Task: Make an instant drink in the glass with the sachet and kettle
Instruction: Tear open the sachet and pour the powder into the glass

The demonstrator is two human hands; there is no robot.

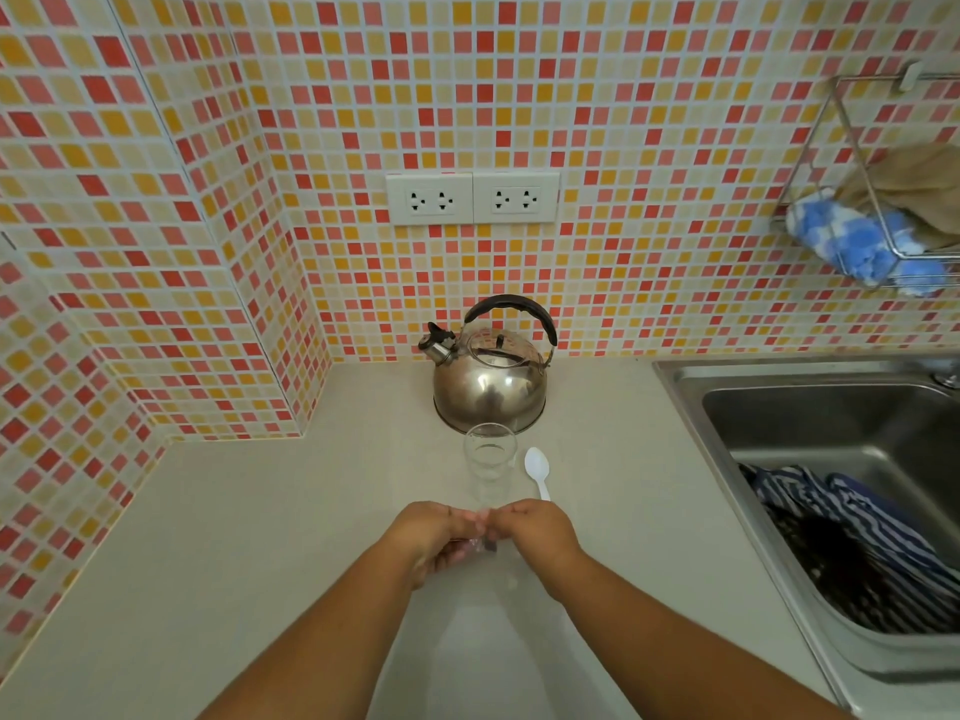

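Clear and colourless, the single glass stands upright on the pale counter, its long axis vertical and its mouth open upward; nothing can be made out inside it. Directly behind it, close to the tiled wall, sits one polished steel kettle with a black arched handle, its short capped spout pointing left and slightly toward the wall. One white plastic spoon lies flat just right of the glass, bowl toward the wall and handle toward the viewer, so its long axis runs roughly front to back.

Two bare hands meet just in front of the glass, above the counter. The left hand and the right hand each pinch, between fingertips and thumb, a small item held between them, presumably the sachet; only a pale scrap with a dark patch shows, too hidden and blurred to describe further or to give its orientation.

Two double wall sockets are set side by side in the tiles above the kettle. At right, one steel sink holds a striped blue-and-white cloth, and one wire rack on the wall carries a blue-and-white cloth and a tan one.
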